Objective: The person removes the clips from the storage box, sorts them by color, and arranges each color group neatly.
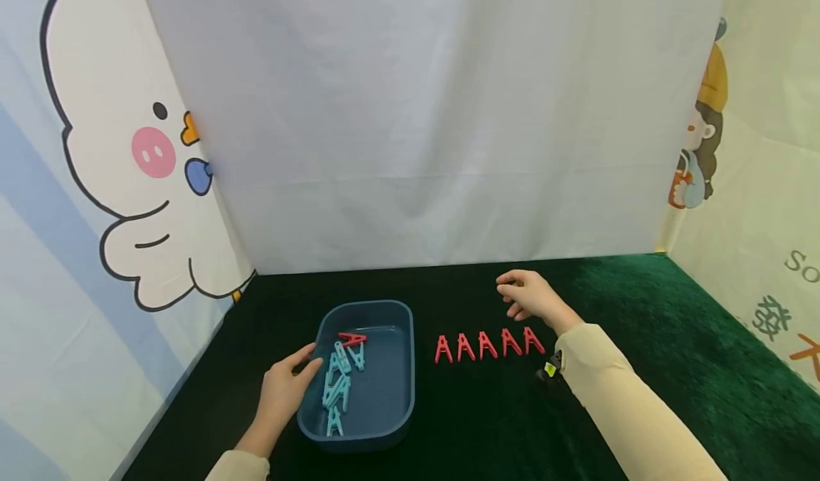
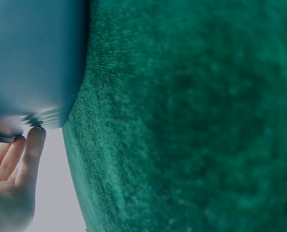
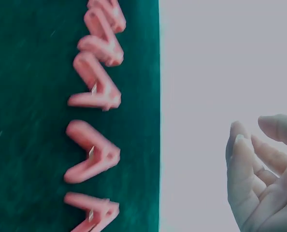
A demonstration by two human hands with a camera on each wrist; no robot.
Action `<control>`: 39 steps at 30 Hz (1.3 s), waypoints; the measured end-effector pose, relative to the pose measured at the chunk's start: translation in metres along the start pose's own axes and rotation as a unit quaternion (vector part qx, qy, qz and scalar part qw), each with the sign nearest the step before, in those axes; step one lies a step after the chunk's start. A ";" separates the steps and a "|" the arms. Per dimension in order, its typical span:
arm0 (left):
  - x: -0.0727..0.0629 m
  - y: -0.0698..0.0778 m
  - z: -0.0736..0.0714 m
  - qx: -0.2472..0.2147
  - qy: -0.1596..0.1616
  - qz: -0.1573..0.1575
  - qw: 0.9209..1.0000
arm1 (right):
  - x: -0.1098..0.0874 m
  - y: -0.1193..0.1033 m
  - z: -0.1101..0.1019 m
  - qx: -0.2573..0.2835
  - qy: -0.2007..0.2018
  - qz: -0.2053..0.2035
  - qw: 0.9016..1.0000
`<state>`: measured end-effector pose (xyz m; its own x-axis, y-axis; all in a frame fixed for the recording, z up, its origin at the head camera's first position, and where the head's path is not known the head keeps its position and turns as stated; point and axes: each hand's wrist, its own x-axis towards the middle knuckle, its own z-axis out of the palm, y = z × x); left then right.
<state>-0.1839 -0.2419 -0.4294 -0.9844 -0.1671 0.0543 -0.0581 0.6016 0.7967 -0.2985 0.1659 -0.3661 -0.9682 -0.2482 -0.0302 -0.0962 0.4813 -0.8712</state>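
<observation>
At the left side of a blue plastic basin (image 1: 391,388), my left hand (image 1: 282,392) touches the rim with relaxed fingers. In the left wrist view its fingertips (image 2: 35,137) rest against the basin's outer wall. Inside lie several light-blue clothespins (image 1: 334,420) and one red clothespin (image 1: 352,339). My right hand (image 1: 528,296) hovers behind the right end of a row of several red clothespins (image 1: 485,346), its fingers loosely bent and holding nothing. The right wrist view shows that hand (image 3: 264,183) apart from the clothespins (image 3: 95,152).
Dark green plush cloth (image 1: 640,367) covers the table. A white curtain (image 1: 448,111) rises along the back edge. Printed cloth walls stand at the left (image 1: 96,182) and right (image 1: 762,182). A small black device (image 1: 551,367) sits by the right wrist.
</observation>
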 end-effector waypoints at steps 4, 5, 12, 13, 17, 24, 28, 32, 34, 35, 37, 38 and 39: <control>-0.001 0.000 0.000 -0.003 -0.001 0.001 1.000 | 0.006 -0.015 0.012 -0.002 -0.011 -0.008 1.000; -0.001 0.000 0.000 -0.004 -0.002 0.000 1.000 | 0.007 -0.018 0.015 -0.003 -0.014 -0.011 1.000; 0.000 0.000 0.000 -0.003 0.000 -0.002 1.000 | 0.012 -0.042 0.034 -0.004 -0.034 -0.028 0.999; 0.001 -0.001 0.001 -0.003 0.000 -0.003 1.000 | 0.012 -0.045 0.037 -0.003 -0.036 -0.031 0.999; 0.002 -0.002 0.002 -0.003 0.001 -0.002 1.000 | 0.014 -0.056 0.048 -0.003 -0.050 -0.039 0.998; 0.002 -0.002 0.001 -0.009 0.002 -0.002 1.000 | 0.020 -0.074 0.067 0.000 -0.068 -0.044 0.997; 0.001 -0.003 0.000 -0.008 0.004 -0.003 1.000 | 0.023 -0.081 0.078 0.001 -0.084 -0.045 0.995; 0.001 -0.002 0.000 -0.004 0.006 -0.001 1.000 | 0.027 -0.086 0.089 0.002 -0.101 -0.045 0.994; 0.001 -0.002 0.000 -0.005 0.005 -0.001 1.000 | 0.029 -0.089 0.095 0.004 -0.112 -0.043 0.993; 0.001 -0.002 0.000 -0.005 0.004 -0.002 1.000 | 0.029 -0.090 0.098 0.004 -0.118 -0.043 0.992; 0.001 -0.002 0.000 -0.005 0.003 -0.005 1.000 | 0.031 -0.094 0.104 0.004 -0.129 -0.040 0.991; 0.001 -0.002 0.000 -0.004 0.003 -0.006 1.000 | 0.032 -0.095 0.107 0.004 -0.135 -0.037 0.990; 0.001 -0.002 0.000 -0.005 0.003 -0.007 1.000 | 0.032 -0.097 0.110 0.003 -0.141 -0.036 0.989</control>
<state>-0.1848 -0.2437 -0.4310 -0.9827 -0.1794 0.0469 -0.0697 0.5918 0.8031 -0.2950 0.0190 -0.3364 -0.8561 -0.5066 -0.1023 -0.1603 0.4485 -0.8793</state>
